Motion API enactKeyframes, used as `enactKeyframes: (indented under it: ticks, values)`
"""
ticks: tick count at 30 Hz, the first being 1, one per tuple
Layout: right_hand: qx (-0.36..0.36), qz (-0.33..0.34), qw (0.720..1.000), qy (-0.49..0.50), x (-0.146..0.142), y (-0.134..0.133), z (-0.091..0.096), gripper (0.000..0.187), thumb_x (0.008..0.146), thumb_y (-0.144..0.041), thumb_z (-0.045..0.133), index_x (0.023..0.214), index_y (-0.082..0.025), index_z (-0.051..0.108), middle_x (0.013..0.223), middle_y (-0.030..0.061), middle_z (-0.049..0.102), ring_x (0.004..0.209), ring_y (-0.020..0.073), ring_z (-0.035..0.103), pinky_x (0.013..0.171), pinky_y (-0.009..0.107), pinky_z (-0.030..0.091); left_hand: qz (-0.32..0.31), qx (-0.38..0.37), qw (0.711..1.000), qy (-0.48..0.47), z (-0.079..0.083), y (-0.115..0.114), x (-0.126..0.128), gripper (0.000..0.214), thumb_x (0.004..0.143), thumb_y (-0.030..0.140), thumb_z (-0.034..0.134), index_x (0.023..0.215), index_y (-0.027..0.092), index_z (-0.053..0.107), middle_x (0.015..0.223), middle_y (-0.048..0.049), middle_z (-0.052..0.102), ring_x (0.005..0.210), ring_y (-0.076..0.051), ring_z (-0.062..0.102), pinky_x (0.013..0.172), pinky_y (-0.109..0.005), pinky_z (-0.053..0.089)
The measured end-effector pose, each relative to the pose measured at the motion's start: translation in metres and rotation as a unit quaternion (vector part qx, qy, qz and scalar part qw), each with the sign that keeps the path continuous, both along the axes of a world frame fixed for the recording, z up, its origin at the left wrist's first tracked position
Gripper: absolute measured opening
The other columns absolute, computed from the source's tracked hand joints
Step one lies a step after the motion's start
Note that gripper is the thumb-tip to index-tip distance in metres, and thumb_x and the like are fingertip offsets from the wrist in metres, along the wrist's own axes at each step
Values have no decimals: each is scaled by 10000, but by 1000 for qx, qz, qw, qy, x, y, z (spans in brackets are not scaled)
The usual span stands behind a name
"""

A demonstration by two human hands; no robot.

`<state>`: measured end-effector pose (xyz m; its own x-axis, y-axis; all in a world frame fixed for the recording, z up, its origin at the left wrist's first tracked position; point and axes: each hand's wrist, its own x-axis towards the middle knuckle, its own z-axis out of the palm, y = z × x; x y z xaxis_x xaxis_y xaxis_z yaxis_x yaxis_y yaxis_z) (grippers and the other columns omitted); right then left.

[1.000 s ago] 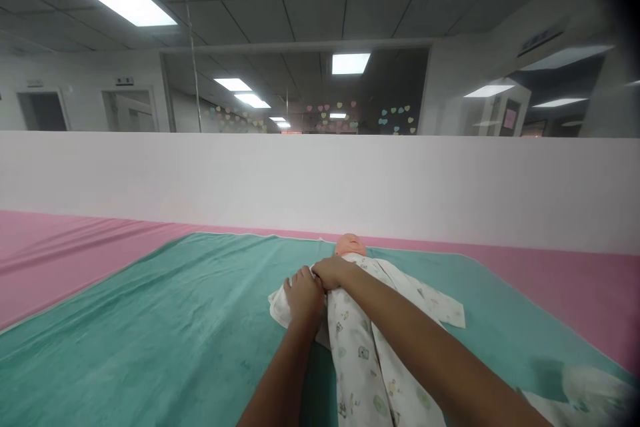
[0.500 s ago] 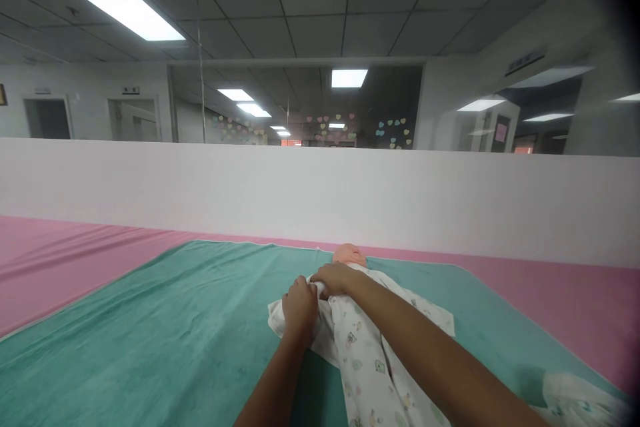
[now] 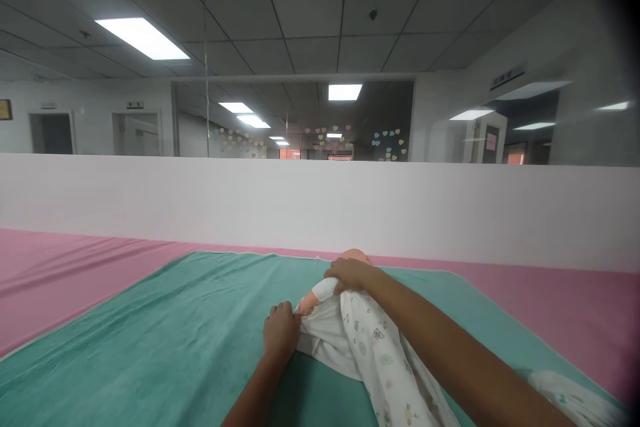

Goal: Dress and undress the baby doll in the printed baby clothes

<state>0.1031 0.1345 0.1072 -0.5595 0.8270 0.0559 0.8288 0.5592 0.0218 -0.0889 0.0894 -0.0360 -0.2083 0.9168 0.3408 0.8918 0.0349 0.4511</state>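
Observation:
A baby doll [image 3: 356,255] lies on a green cloth [image 3: 200,333], its head mostly behind my right hand [image 3: 351,273]. On it is a white printed garment [image 3: 373,347], spread open toward me. My right hand is closed on the doll's white-sleeved upper arm near the shoulder. From the white sleeve [image 3: 326,289] the doll's bare forearm and hand [image 3: 307,303] stick out to the left. My left hand [image 3: 281,330] is closed beside the doll's hand, pinching the edge of the white garment; its fingertips are partly hidden.
Pink sheeting [image 3: 90,260] lies under the green cloth and shows along its edges. A low white wall [image 3: 250,200] runs along the far side, with glass above it. At the lower right lies a bunched white printed cloth [image 3: 570,393].
My left hand has moved left and down, away from my right hand. The doll's forearm and hand now show outside the sleeve. My right hand has shifted slightly right.

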Motion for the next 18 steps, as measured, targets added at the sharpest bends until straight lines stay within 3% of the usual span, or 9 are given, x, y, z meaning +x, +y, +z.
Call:
enactKeyframes:
  ticks: [6, 9, 13, 18]
  values:
    - [-15, 37, 999, -11, -4, -4, -5, 282, 643, -323, 680, 919, -279, 646, 941, 12, 630, 941, 215, 551, 778, 292, 395, 1, -3, 990, -142, -1, 3, -9, 163, 819, 255, 392, 850, 188, 537, 869, -47, 653, 821, -172, 601, 674, -256, 424]
    - [-22, 54, 998, -12, -15, -3, -20, 310, 665, -331, 658, 970, -285, 629, 977, 24, 619, 939, 220, 554, 772, 306, 397, -3, 17, 976, -216, -1, 3, -14, 228, 818, 182, 332, 934, 192, 528, 936, -30, 659, 816, -117, 614, 651, -198, 446]
    - [-17, 63, 998, -2, -30, 1, -45, 373, 677, -368, 641, 1039, -284, 599, 1025, 48, 608, 966, 242, 545, 788, 346, 394, 11, 46, 960, -275, 0, 2, -17, 281, 817, 175, 275, 987, 183, 499, 979, -42, 653, 856, -119, 622, 675, -203, 471]
    - [16, 8, 998, 60, -25, 4, -66, 526, 623, -385, 686, 1113, -239, 563, 1138, 101, 574, 1090, 299, 477, 909, 428, 322, 11, 42, 955, -293, 1, 3, -16, 263, 808, 167, 266, 960, 193, 480, 934, -42, 659, 822, -108, 628, 675, -194, 470]
